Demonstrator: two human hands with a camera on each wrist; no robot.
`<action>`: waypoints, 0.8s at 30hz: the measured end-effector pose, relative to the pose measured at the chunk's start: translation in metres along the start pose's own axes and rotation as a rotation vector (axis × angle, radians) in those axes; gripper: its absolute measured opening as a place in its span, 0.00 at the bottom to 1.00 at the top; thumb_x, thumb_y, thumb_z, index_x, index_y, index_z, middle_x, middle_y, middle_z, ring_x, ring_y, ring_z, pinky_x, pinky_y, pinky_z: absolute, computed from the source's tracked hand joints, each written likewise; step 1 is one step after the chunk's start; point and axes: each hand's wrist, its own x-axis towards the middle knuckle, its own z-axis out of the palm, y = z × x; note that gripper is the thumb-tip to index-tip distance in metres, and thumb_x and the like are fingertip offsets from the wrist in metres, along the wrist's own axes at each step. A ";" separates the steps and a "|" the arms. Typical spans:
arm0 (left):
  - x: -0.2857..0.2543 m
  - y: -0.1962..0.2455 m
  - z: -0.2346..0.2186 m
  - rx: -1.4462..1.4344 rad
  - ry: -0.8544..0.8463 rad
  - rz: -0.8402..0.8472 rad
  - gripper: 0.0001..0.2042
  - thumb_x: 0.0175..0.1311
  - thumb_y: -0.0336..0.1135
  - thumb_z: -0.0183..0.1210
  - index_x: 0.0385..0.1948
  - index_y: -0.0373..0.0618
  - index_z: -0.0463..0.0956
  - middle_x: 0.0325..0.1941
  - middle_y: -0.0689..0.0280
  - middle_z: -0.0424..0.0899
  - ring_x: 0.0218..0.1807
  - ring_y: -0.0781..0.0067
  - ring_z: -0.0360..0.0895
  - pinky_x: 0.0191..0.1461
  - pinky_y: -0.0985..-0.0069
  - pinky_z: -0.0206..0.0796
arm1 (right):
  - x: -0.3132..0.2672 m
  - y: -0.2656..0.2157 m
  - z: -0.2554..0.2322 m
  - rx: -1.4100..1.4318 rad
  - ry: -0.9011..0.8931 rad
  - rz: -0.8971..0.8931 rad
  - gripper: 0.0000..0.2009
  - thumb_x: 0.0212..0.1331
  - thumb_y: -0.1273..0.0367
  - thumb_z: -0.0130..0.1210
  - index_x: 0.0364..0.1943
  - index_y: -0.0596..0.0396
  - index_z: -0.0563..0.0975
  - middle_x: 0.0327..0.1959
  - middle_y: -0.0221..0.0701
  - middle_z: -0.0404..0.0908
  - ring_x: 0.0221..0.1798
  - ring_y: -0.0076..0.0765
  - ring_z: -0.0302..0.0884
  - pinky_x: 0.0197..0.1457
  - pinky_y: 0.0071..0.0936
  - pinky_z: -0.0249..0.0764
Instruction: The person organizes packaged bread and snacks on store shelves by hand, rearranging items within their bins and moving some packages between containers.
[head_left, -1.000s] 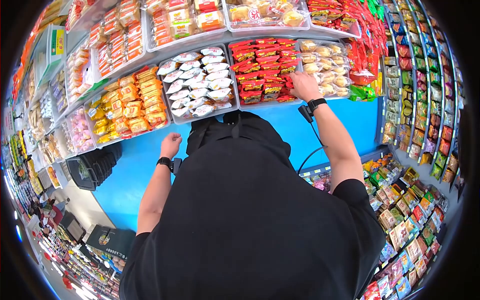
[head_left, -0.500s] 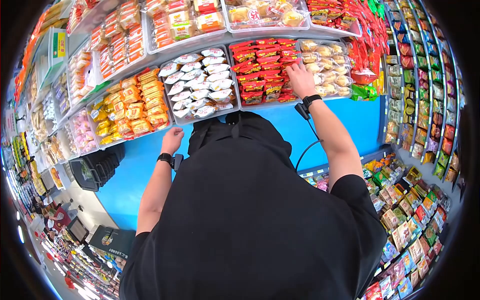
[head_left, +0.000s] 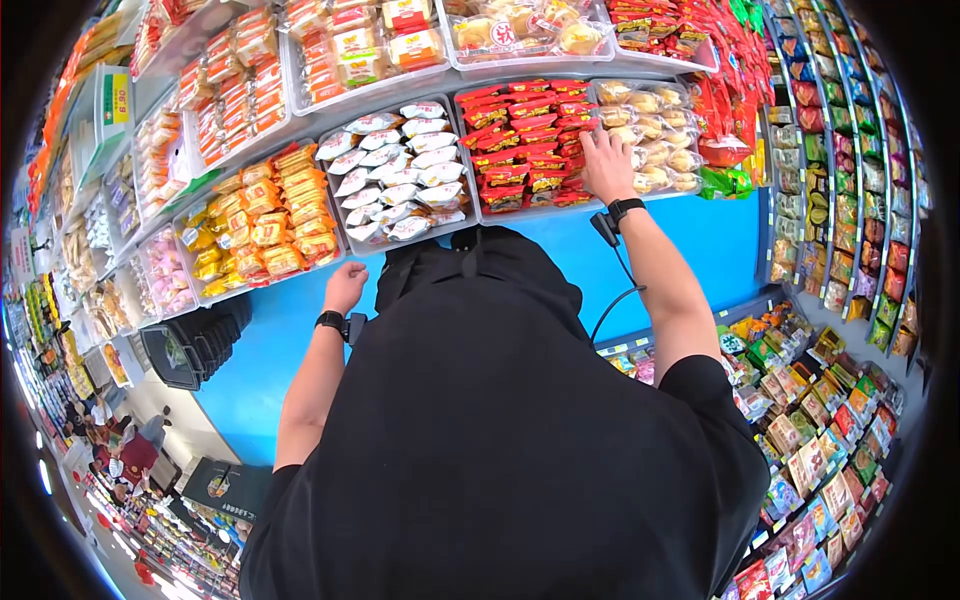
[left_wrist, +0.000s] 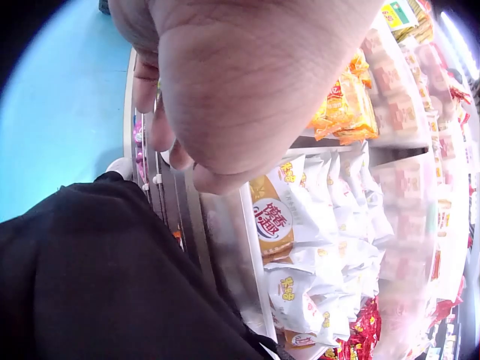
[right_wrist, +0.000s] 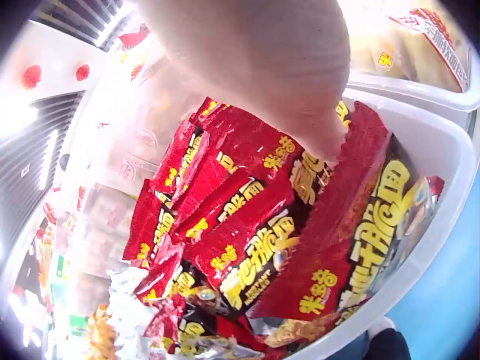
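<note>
My right hand (head_left: 608, 168) lies over the right side of a clear bin filled with rows of red snack packets (head_left: 520, 135). Its fingers stretch forward across the packets in the head view. From the right wrist, the thumb (right_wrist: 319, 135) touches the packets beside a large red and black packet (right_wrist: 322, 247) that leans near the bin's wall (right_wrist: 450, 142); the other fingers are hidden. My left hand (head_left: 345, 288) hangs with loosely curled fingers and holds nothing. It is near the front of the bin of white packets (left_wrist: 285, 217).
Clear-bagged buns (head_left: 655, 130) fill the bin to the right, and orange packets (head_left: 270, 215) lie on the left. A higher row of trays (head_left: 370, 85) runs behind. Black stacked baskets (head_left: 190, 345) stand at the left, and snack shelves (head_left: 840, 170) rise at the right.
My right hand has shifted from the bin's near right corner a little farther back along its right side, its fingers now stretched forward. The left hand stays almost where it was.
</note>
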 end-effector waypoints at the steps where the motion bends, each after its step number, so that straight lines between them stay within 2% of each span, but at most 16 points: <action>1: 0.001 -0.001 0.000 0.001 -0.001 0.000 0.17 0.73 0.40 0.67 0.57 0.42 0.86 0.51 0.54 0.94 0.54 0.59 0.92 0.60 0.65 0.81 | -0.001 -0.001 -0.001 0.000 0.028 0.014 0.26 0.55 0.64 0.73 0.59 0.45 0.79 0.57 0.34 0.82 0.64 0.51 0.76 0.63 0.52 0.74; 5: 0.002 0.007 -0.005 -0.005 0.010 0.019 0.17 0.73 0.40 0.67 0.57 0.42 0.86 0.51 0.54 0.94 0.54 0.59 0.92 0.60 0.65 0.81 | -0.004 -0.003 -0.014 0.087 0.110 0.023 0.26 0.58 0.61 0.74 0.61 0.46 0.79 0.60 0.36 0.81 0.64 0.53 0.77 0.65 0.52 0.75; 8: -0.002 0.014 -0.009 0.016 0.032 0.044 0.17 0.72 0.41 0.67 0.57 0.42 0.86 0.51 0.54 0.94 0.55 0.58 0.91 0.61 0.64 0.80 | -0.011 -0.003 -0.026 0.260 0.003 0.105 0.25 0.60 0.58 0.74 0.60 0.48 0.80 0.59 0.39 0.83 0.65 0.52 0.78 0.65 0.51 0.76; 10: -0.002 0.017 -0.010 0.037 0.043 0.074 0.17 0.72 0.42 0.67 0.56 0.42 0.86 0.52 0.54 0.94 0.56 0.57 0.91 0.62 0.64 0.80 | -0.019 -0.002 -0.037 0.484 -0.281 -0.044 0.22 0.61 0.59 0.73 0.57 0.50 0.81 0.55 0.40 0.85 0.62 0.51 0.80 0.65 0.50 0.78; 11: -0.001 0.019 -0.009 0.042 0.047 0.086 0.16 0.73 0.42 0.67 0.55 0.42 0.87 0.49 0.56 0.94 0.54 0.60 0.90 0.60 0.65 0.79 | -0.030 -0.008 -0.039 0.374 -0.289 -0.086 0.16 0.63 0.62 0.69 0.53 0.49 0.83 0.51 0.39 0.86 0.60 0.50 0.82 0.65 0.50 0.79; 13: 0.003 0.024 -0.007 0.046 0.048 0.104 0.16 0.74 0.42 0.67 0.53 0.42 0.87 0.47 0.57 0.93 0.52 0.62 0.90 0.59 0.66 0.79 | -0.045 -0.008 -0.013 0.306 -0.300 -0.109 0.13 0.64 0.64 0.67 0.51 0.48 0.83 0.50 0.37 0.87 0.59 0.50 0.83 0.64 0.50 0.79; 15: 0.007 0.024 -0.007 0.064 0.023 0.057 0.16 0.72 0.43 0.66 0.52 0.42 0.87 0.50 0.55 0.93 0.54 0.56 0.90 0.61 0.63 0.79 | -0.050 -0.007 0.000 0.194 -0.374 -0.136 0.08 0.66 0.70 0.59 0.46 0.45 0.85 0.48 0.32 0.88 0.58 0.49 0.83 0.61 0.49 0.80; 18: 0.010 0.019 -0.010 0.066 0.027 0.082 0.15 0.71 0.43 0.67 0.49 0.42 0.87 0.48 0.56 0.93 0.52 0.56 0.90 0.59 0.63 0.79 | -0.050 0.001 0.003 0.244 -0.303 -0.091 0.07 0.67 0.72 0.57 0.42 0.45 0.85 0.45 0.30 0.88 0.58 0.47 0.83 0.59 0.48 0.80; 19: 0.010 0.017 -0.011 0.068 0.028 0.077 0.15 0.71 0.43 0.67 0.49 0.42 0.87 0.48 0.56 0.93 0.52 0.56 0.90 0.59 0.63 0.79 | -0.048 0.004 -0.001 0.252 -0.212 -0.098 0.06 0.66 0.71 0.56 0.39 0.45 0.85 0.41 0.29 0.87 0.55 0.46 0.83 0.57 0.47 0.80; 20: 0.010 0.015 -0.011 0.061 0.033 0.080 0.14 0.71 0.43 0.67 0.48 0.42 0.88 0.48 0.56 0.93 0.52 0.56 0.90 0.59 0.63 0.79 | -0.044 0.006 -0.005 0.255 -0.214 -0.099 0.06 0.66 0.71 0.56 0.39 0.45 0.85 0.41 0.29 0.87 0.55 0.46 0.83 0.57 0.47 0.80; 23: 0.017 0.005 -0.009 0.056 0.031 0.067 0.14 0.70 0.43 0.67 0.46 0.42 0.88 0.46 0.56 0.94 0.51 0.57 0.91 0.58 0.63 0.80 | -0.031 0.013 -0.012 0.224 -0.027 -0.081 0.04 0.64 0.70 0.58 0.37 0.46 0.84 0.39 0.28 0.87 0.49 0.47 0.81 0.54 0.47 0.78; 24: 0.020 0.000 -0.008 0.055 0.024 0.045 0.14 0.70 0.43 0.67 0.46 0.42 0.88 0.46 0.56 0.94 0.50 0.57 0.91 0.57 0.63 0.80 | -0.026 0.014 -0.013 0.222 -0.025 -0.079 0.04 0.64 0.70 0.58 0.37 0.46 0.84 0.39 0.28 0.87 0.49 0.47 0.81 0.54 0.47 0.78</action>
